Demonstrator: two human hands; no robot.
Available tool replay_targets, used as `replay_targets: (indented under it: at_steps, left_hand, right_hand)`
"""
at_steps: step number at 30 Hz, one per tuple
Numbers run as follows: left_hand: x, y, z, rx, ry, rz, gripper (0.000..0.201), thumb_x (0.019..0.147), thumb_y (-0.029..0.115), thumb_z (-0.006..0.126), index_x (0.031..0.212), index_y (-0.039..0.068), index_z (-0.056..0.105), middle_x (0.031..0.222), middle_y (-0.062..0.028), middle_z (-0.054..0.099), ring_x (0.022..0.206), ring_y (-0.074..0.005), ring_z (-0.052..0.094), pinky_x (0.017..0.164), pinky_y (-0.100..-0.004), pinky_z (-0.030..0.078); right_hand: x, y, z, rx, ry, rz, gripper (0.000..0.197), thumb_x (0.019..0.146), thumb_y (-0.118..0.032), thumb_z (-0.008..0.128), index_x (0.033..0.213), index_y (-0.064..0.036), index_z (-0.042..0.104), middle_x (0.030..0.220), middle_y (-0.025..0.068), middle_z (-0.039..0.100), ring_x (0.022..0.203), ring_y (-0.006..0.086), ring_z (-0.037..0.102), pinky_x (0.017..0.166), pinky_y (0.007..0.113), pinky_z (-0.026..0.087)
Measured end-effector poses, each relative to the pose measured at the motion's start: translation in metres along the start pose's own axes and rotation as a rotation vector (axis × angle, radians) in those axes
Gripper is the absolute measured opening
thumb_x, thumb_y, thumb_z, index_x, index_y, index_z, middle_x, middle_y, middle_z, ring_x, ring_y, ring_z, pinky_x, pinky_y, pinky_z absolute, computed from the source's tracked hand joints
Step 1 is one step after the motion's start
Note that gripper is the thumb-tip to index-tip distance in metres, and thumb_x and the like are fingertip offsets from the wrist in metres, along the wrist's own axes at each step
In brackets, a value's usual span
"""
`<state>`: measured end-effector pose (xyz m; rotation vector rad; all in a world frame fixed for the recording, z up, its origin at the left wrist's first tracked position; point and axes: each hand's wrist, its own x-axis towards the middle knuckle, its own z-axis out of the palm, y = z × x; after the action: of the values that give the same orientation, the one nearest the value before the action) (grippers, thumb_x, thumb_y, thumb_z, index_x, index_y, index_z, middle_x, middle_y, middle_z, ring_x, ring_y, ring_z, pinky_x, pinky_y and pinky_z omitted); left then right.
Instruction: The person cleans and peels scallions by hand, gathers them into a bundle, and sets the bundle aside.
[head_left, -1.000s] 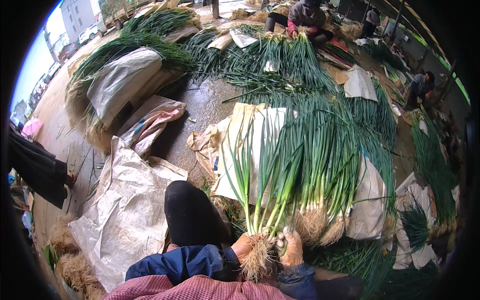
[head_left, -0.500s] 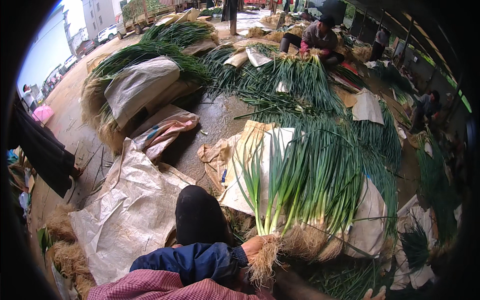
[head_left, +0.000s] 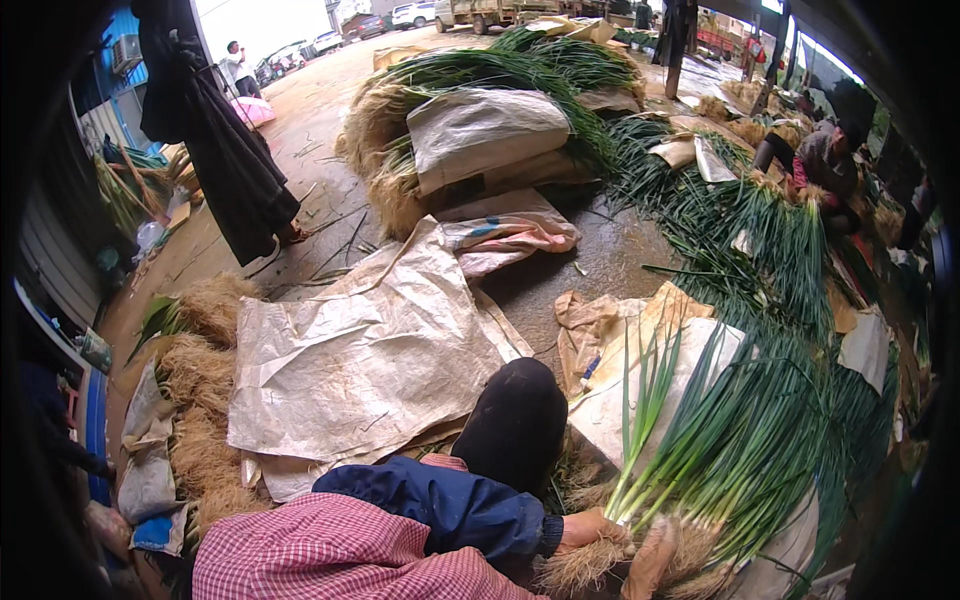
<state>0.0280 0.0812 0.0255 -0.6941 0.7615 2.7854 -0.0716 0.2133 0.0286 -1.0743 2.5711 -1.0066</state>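
1. Our left hand [head_left: 583, 530] grips a small bunch of long green onions [head_left: 640, 465] by its pale stems; shaggy, straw-coloured roots [head_left: 578, 568] hang below.
2. Our blurred right hand [head_left: 652, 560] is just beside it; we cannot tell whether it grasps anything.
3. Rightward, we have a thick row of similar onions [head_left: 765, 440] on whitish sheeting [head_left: 602, 408].

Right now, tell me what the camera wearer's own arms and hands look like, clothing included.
The left hand and right hand look ungloved. A dark blue, creased sleeve ends in a darker cuff; a red-and-white checked garment lies beside it. The right sleeve is out of view.
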Motion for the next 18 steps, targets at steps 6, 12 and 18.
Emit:
replay_targets:
  at_steps: [6, 12, 18]
  left_hand:
    - [-0.019, 0.032, 0.011, -0.378, -0.358, 0.038, 0.012, 0.086, 0.007, 0.051, 0.096, 0.001, 0.052, 0.083, -0.0055, 0.06, 0.066, -0.0085, 0.058, 0.055, -0.0168, 0.05]
    - [-0.006, 0.03, -0.003, -0.502, -0.125, -0.141, 0.021, 0.086, 0.015, 0.055, 0.104, 0.005, 0.055, 0.085, -0.0049, 0.063, 0.065, -0.0075, 0.06, 0.057, -0.0185, 0.052]
    - [0.009, 0.005, 0.001, -0.241, 0.056, -0.125, 0.015, 0.082, 0.01, 0.061, 0.094, 0.005, 0.053, 0.079, -0.0009, 0.058, 0.063, -0.0095, 0.058, 0.049, -0.0204, 0.048]
  right_hand:
    - [0.034, 0.125, 0.014, -0.619, 0.262, 0.027, 0.048, 0.083, -0.04, 0.046, 0.119, -0.0077, 0.046, 0.122, 0.0131, 0.046, 0.114, 0.0299, 0.04, 0.092, 0.042, 0.035]
    - [0.026, 0.281, -0.051, -0.083, -0.077, 0.004, 0.028, 0.084, -0.023, 0.044, 0.105, -0.0057, 0.053, 0.1, 0.0091, 0.056, 0.099, 0.0252, 0.048, 0.085, 0.039, 0.037]
    - [0.016, 0.14, -0.042, 0.42, 0.131, 0.327, 0.026, 0.089, -0.019, 0.043, 0.089, 0.0048, 0.054, 0.079, 0.0118, 0.053, 0.076, 0.0232, 0.049, 0.068, 0.035, 0.04]
